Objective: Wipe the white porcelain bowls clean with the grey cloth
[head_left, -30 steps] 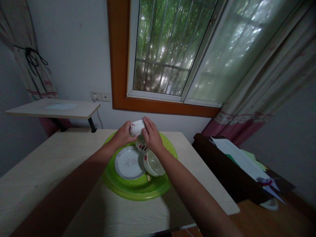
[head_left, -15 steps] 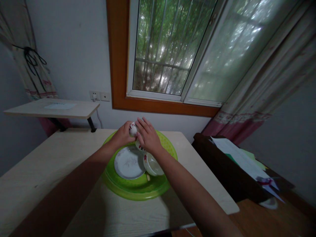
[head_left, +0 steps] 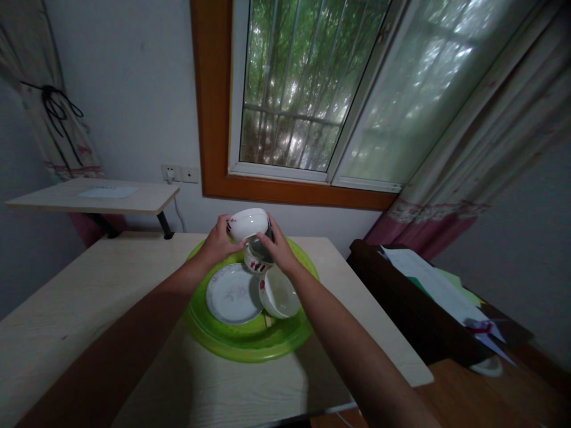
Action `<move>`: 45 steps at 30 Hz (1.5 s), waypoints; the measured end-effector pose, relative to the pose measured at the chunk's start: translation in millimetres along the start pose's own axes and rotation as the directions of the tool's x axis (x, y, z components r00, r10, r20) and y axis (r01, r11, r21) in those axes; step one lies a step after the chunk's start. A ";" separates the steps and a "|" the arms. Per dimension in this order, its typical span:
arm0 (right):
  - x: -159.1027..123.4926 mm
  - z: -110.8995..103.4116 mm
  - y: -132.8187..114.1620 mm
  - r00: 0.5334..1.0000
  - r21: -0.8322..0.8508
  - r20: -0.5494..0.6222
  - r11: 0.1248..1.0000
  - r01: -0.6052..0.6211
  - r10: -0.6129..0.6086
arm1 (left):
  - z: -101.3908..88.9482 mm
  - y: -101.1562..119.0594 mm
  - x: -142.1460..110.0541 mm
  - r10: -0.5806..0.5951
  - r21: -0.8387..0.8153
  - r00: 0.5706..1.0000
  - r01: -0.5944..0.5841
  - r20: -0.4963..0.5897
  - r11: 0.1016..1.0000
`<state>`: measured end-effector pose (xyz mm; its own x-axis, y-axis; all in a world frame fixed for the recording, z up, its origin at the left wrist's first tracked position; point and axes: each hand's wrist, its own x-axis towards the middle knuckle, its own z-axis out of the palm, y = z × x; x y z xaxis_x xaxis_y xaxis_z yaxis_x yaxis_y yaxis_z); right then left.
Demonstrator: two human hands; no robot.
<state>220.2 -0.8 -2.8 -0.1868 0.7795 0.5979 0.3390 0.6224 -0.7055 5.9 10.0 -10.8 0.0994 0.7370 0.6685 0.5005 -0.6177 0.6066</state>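
Above the green basin, a white bowl (head_left: 248, 224) with a dark and red pattern is held tipped on its side. My left hand (head_left: 219, 241) is closed round its left side, the thumb underneath. At the bowl's right edge my right hand (head_left: 279, 245) grips with the thumb in front and the fingers mostly hidden behind. Below the hands stands a second patterned bowl (head_left: 257, 265), partly covered; a greyish area above it is too dim to make out. A flat white plate (head_left: 234, 294) and a larger white bowl (head_left: 280, 292) also lie in the green basin (head_left: 243, 353).
The basin rests on a pale wooden table (head_left: 147, 261). A small raised shelf (head_left: 151, 199) with a paper on it stands at the back left. Behind are a wall and a barred window (head_left: 289, 89). Papers (head_left: 428, 279) lie on dark furniture to the right.
The held bowl has turned so that its broad white outside shows. My right hand has moved from lying over it to its right edge, uncovering more of the bowls below.
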 end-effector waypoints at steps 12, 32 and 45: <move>-2.0 2.3 -3.9 0.986 0.214 -0.061 0.967 -0.138 0.154 | 4.2 0.7 1.6 -0.113 -0.198 0.994 0.111 0.005 0.974; -4.9 0.4 -14.8 0.971 -0.240 0.025 0.942 0.235 -0.236 | 1.3 7.0 -0.4 -0.044 -0.062 0.997 0.049 0.071 0.997; -8.9 6.2 -33.9 0.835 -0.482 0.302 0.682 0.550 -0.460 | 2.3 4.6 0.4 -0.084 -0.124 0.993 0.095 0.086 0.988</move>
<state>204.7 -28.4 13.6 -0.5904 0.3860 0.7088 0.5727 0.8192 0.0309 10.2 8.0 -8.7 0.1302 0.8073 0.5756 0.3975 -0.5744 0.7156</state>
